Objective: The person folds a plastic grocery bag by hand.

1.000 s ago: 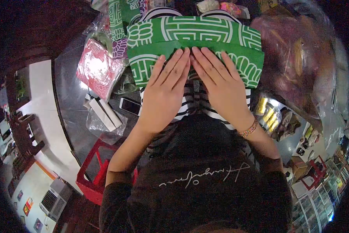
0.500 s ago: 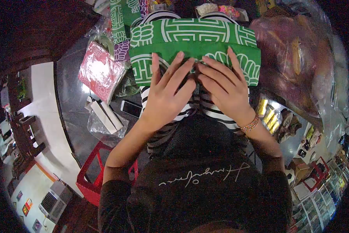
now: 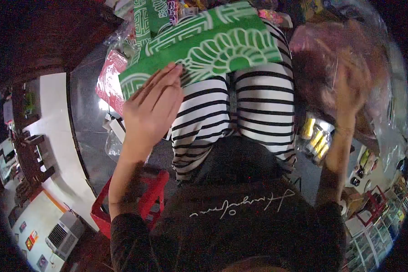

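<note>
Across my striped knees lies a folded green cloth point(image 3: 231, 50) with a white pattern, tilted with its left end lower. My left hand point(image 3: 154, 106) rests at the cloth's lower left edge, its fingers together on the fabric; whether they grip it is not clear. Off to the right, my right hand point(image 3: 353, 86) is smeared by motion over a large clear plastic bag point(image 3: 313, 59) with pinkish contents. Its fingers are too blurred to read.
A pink patterned packet point(image 3: 108, 81) in plastic and a white box point(image 3: 117, 129) are on the left. A red stool point(image 3: 152, 199) stands by my left arm. Yellow-gold packets point(image 3: 317, 143) lie at right. More green patterned cloth point(image 3: 141, 20) is beyond the packet.
My right hand has left the cloth and moved right to the plastic bag. My left hand has shifted left, and the cloth has turned, its right end now higher.
</note>
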Demonstrator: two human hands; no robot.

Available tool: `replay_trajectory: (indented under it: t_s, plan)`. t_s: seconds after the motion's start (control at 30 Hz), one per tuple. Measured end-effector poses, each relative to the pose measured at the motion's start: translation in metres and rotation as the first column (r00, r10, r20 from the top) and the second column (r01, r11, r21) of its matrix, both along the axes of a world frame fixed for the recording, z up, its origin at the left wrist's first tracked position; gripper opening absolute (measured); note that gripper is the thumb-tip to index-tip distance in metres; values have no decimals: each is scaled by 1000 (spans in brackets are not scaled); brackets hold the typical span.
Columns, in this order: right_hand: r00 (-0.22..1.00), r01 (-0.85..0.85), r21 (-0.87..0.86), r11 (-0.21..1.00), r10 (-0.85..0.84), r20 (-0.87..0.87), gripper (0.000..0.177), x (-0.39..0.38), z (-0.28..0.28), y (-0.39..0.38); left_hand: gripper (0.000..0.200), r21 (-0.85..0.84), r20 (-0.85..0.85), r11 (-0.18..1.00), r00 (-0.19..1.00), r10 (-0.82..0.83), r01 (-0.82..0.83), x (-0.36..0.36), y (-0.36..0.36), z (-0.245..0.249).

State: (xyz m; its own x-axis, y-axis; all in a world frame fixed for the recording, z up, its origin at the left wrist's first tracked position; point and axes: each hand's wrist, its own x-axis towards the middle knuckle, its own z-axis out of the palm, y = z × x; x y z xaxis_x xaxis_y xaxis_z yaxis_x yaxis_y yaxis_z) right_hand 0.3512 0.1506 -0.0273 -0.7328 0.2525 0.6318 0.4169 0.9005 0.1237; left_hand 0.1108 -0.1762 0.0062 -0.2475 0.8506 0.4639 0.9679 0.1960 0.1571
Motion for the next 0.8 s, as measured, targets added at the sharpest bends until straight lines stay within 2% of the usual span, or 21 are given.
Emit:
replay_trajectory:
  t_s: [0.03, 0.07, 0.1, 0.17, 0.2, 0.27, 0.4, 0.47, 0.53, 0.6, 0.67, 0.73, 0.8]
  plan:
    - [948, -153, -209, 966, 83, -307, 25, 8, -5, 17, 9, 7, -5, 1000, 1000, 24, -24, -2, -2, -3]
    - [947, -166, -208, 964, 97, -306, 25, 4, -5, 8, 9, 8, -5, 999, 999, 39, -38, 0, 0, -3]
    - [891, -203, -537, 819, -73, -448, 27, 2, -2, -17, 9, 16, 9, 999, 999, 44, -44, 4, 3, -1]
    - [925, -241, -558, 794, 14, -379, 30, -18, 13, -54, 9, 21, 19, 999, 999, 34, -34, 9, 11, -2]
    - [959, -278, -265, 924, 252, -129, 31, -33, 25, -67, 8, 41, 0, 999, 1000, -3, 3, 10, 16, -5]
    - [945, -324, -169, 931, 313, -92, 30, -57, 32, -97, 8, 57, -15, 997, 999, -50, 51, 14, 24, -9]
    - [915, -400, -117, 909, 389, -108, 26, -79, 22, -102, 9, 106, -38, 991, 997, -73, 77, 19, 29, -11]
    - [865, -495, -188, 848, 462, -197, 21, -85, 18, -104, 11, 146, 18, 987, 997, -74, 70, 23, 33, -11]
    - [840, -535, -181, 825, 499, -212, 20, -90, 14, -113, 11, 146, 61, 987, 995, -74, 64, 27, 41, -12]
    - [787, -610, -219, 761, 553, -272, 19, -90, 12, -119, 10, 197, -10, 968, 987, -158, 157, 31, 50, -11]
    - [798, -595, -197, 779, 544, -261, 19, -88, 20, -112, 10, 228, -13, 959, 985, -170, 169, 32, 53, -11]
    - [829, -557, -125, 821, 540, -143, 18, -79, 24, -100, 14, 130, 32, 972, 979, -201, 196, 29, 52, -4]
    - [837, -544, -125, 830, 527, -147, 16, -71, 24, -90, 13, 129, 54, 974, 979, -196, 188, 20, 45, -8]
